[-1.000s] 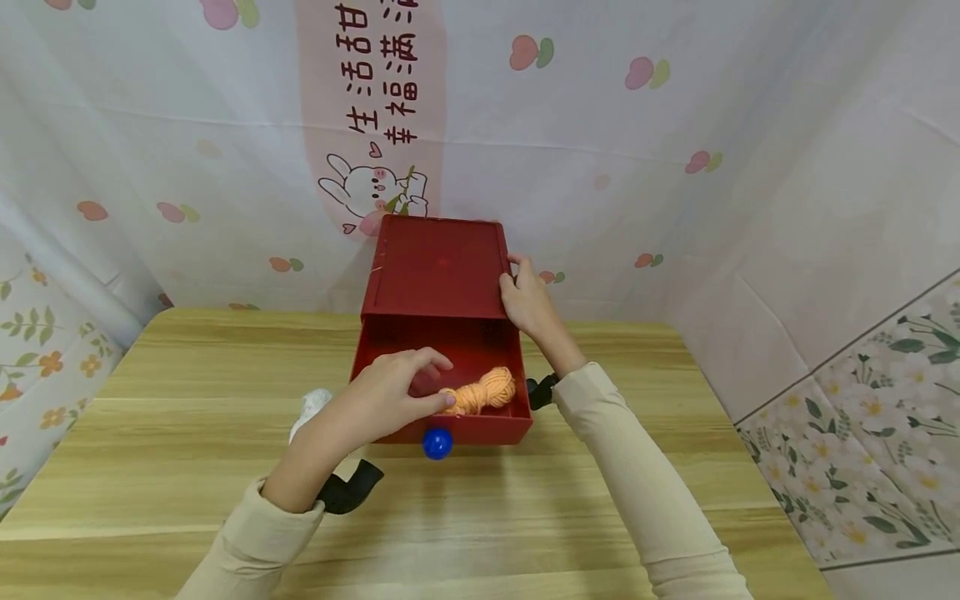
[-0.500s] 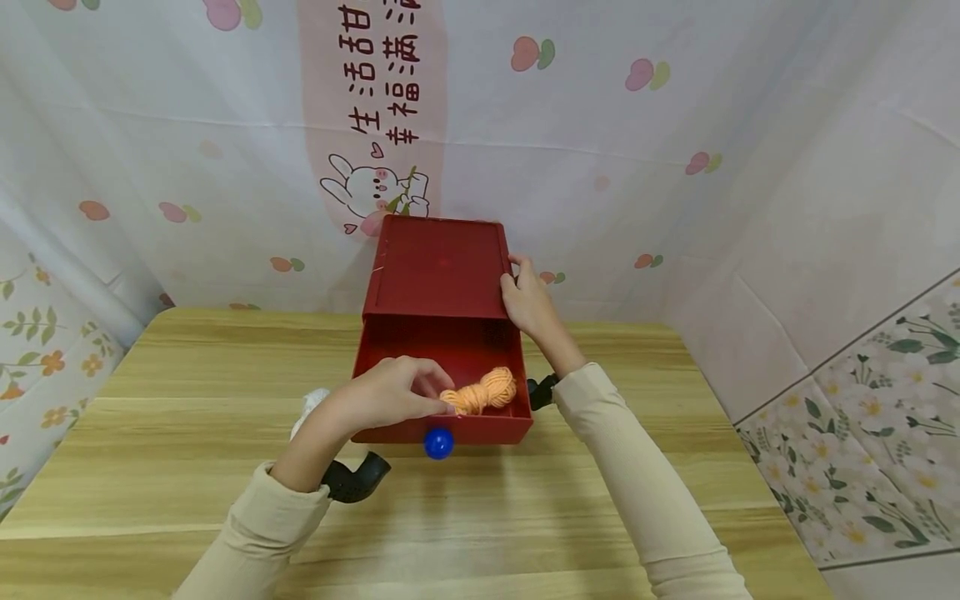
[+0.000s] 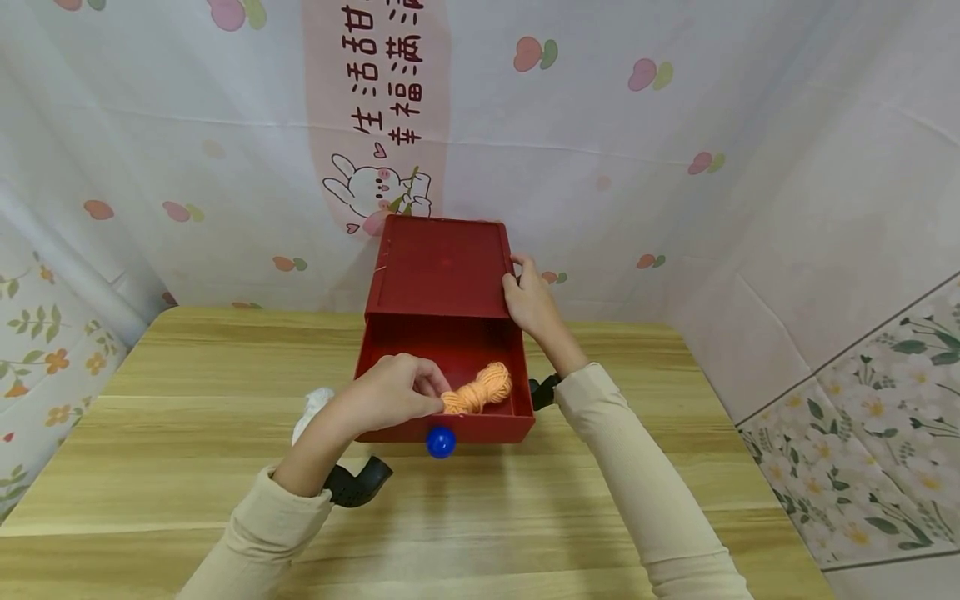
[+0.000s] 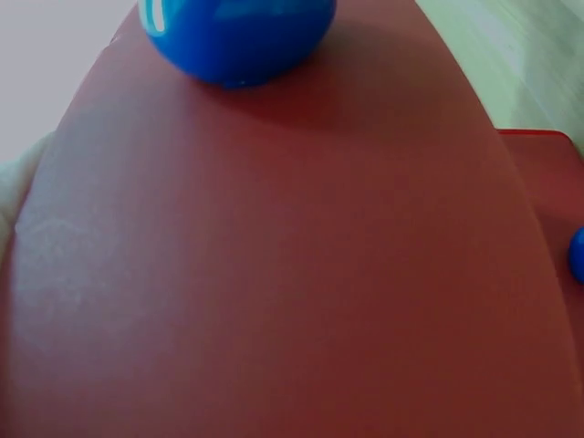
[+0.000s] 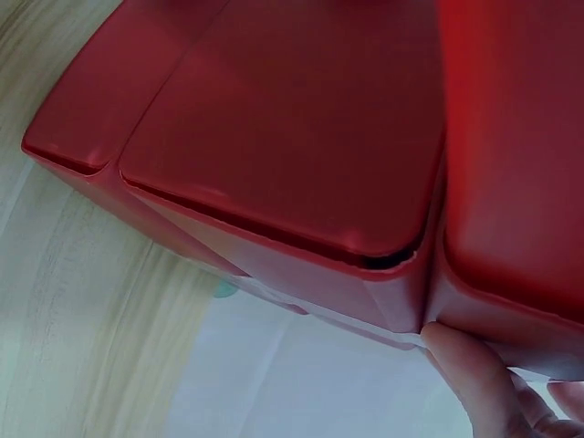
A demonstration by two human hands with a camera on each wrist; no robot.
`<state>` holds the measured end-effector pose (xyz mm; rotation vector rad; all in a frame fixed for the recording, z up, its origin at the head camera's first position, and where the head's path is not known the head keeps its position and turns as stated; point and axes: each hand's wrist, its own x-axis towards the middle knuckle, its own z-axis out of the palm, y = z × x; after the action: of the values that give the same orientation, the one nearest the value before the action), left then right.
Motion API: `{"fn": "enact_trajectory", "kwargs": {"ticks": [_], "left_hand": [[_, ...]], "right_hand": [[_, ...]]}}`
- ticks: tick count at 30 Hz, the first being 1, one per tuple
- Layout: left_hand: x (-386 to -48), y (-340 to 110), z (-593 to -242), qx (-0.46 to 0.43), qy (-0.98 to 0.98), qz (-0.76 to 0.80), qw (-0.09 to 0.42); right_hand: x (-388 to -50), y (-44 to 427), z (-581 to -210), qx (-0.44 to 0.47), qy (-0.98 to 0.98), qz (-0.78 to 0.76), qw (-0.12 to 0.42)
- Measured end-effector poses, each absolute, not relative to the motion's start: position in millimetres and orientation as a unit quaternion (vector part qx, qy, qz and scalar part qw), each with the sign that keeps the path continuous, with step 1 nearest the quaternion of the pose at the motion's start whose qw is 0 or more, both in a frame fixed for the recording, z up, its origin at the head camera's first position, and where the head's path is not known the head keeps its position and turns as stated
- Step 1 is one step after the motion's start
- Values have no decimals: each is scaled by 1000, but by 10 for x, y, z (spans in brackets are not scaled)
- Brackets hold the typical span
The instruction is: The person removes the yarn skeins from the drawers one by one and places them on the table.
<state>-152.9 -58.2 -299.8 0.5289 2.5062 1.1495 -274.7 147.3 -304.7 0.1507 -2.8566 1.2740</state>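
Note:
A red drawer cabinet (image 3: 444,271) stands at the back of the table, its top drawer (image 3: 491,429) pulled out. Inside that drawer lies a tied skein of orange yarn (image 3: 480,390). My left hand (image 3: 390,390) reaches over the drawer's front and pinches the skein's left end; its fingertips are partly hidden. With thumb and fingers, my right hand (image 3: 531,300) grips the cabinet's upper right edge, and its thumb (image 5: 470,370) shows against the red side in the right wrist view. A blue round knob (image 3: 441,442) sits on the drawer front, filling the top of the left wrist view.
A crumpled white item (image 3: 311,410) lies left of the drawer, partly behind my left forearm. Black wrist mounts (image 3: 360,483) stick out below the wrists. A patterned cloth (image 3: 600,150) hangs behind the wooden table (image 3: 480,533). Lower drawers (image 5: 283,137) show in the right wrist view.
My left hand has lowered onto the yarn, and its fingers have closed on the skein's left end. The skein has shifted and tilted slightly. My right hand stays on the cabinet.

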Motion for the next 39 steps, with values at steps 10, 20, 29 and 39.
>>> {"fn": "enact_trajectory", "kwargs": {"ticks": [10, 20, 29, 39], "left_hand": [[-1512, -593, -3020, 169, 889, 415, 94], [-1470, -703, -2925, 147, 870, 470, 9], [-1368, -983, -2812, 104, 856, 502, -64], [-1233, -1417, -2933, 69, 849, 506, -132]], "right_hand": [[-2750, 1465, -3042, 46, -913, 406, 6], [-2744, 1463, -3058, 49, -912, 407, 13], [-2743, 1474, -3050, 48, -912, 408, 10], [-2746, 1476, -3059, 50, -909, 414, 8]]}}
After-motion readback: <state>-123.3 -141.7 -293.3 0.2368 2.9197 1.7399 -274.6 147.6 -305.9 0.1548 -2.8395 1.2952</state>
